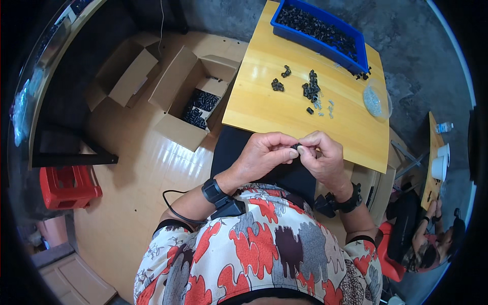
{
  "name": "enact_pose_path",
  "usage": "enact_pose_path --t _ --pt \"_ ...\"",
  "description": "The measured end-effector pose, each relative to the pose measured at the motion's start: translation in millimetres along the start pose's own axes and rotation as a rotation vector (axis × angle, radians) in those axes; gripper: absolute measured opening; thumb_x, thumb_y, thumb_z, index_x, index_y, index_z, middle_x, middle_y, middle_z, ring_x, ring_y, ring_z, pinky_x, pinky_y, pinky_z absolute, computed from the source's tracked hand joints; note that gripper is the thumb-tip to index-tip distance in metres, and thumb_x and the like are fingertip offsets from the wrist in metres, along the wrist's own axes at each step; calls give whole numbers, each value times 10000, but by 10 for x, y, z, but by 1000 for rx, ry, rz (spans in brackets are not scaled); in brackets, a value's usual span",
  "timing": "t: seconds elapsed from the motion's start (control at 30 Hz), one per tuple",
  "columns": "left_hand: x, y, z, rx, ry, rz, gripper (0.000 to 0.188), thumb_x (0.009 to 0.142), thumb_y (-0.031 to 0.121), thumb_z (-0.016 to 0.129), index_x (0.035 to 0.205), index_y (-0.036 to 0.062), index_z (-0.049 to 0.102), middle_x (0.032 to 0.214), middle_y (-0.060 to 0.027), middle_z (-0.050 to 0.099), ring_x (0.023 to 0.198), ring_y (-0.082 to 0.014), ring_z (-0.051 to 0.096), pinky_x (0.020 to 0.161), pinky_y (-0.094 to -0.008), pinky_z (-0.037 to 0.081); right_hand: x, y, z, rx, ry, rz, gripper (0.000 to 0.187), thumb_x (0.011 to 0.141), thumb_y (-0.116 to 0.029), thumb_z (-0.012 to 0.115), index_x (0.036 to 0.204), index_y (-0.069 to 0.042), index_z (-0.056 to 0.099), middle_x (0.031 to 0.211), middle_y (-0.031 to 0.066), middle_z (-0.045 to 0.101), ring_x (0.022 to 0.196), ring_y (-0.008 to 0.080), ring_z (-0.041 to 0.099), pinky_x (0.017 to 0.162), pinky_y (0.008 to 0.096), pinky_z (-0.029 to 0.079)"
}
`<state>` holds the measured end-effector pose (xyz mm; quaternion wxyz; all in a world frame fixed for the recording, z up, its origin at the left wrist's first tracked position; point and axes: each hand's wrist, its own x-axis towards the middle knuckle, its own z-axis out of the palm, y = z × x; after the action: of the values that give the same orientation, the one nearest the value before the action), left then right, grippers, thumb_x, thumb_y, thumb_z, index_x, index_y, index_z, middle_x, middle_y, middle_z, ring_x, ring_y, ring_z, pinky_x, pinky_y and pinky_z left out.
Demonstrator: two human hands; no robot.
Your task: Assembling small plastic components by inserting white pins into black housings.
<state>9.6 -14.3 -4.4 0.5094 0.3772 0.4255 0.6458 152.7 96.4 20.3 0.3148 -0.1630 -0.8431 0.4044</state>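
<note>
My left hand and my right hand meet just off the near edge of the yellow table. Thumbs and fingertips of both pinch a small black part, which they mostly cover. Beyond my hands, a cluster of small black parts lies on the tabletop, with one single black piece nearer to me. Small clear pieces are scattered just right of it. Two smaller groups of black parts sit further left.
At the table's far end stands a blue bin full of black parts. A clear round tub of clear pieces is at the right edge. On the floor to the left, an open cardboard box holds black pieces. Another person sits at far right.
</note>
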Motion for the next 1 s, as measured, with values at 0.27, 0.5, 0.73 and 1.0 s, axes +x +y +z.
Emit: enact_pose_path --t 0.27,0.5,0.73,1.0 --pt "28 18 16 -111 2 -109 166 924 128 568 1006 1 635 758 -7 617 662 -49 562 584 -184 472 -29 -39 95 -61 80 2 132 776 22 668 872 -26 592 595 -21 508 486 36 423 451 210 371" --pt "34 -76 19 -233 57 -123 186 960 154 501 1011 12 610 811 -17 616 656 -50 556 575 -186 469 -60 -93 66 17 -47 135 303 731 -14 716 1006 -44 592 660 -8 558 534 30 483 481 190 403" --pt "56 -94 74 -258 110 -83 182 952 152 517 1015 8 609 882 -38 636 797 -80 590 700 -222 501 -3 -116 183 -224 150 -131 403 648 -37 774 1005 -69 588 815 53 579 649 143 596 580 259 491" --pt "54 -68 63 -263 114 -114 164 934 114 543 1029 3 618 896 -52 640 816 -95 601 736 -231 510 -24 17 227 -381 216 -247 398 611 -59 764 972 -78 600 821 76 573 715 221 604 610 311 497"
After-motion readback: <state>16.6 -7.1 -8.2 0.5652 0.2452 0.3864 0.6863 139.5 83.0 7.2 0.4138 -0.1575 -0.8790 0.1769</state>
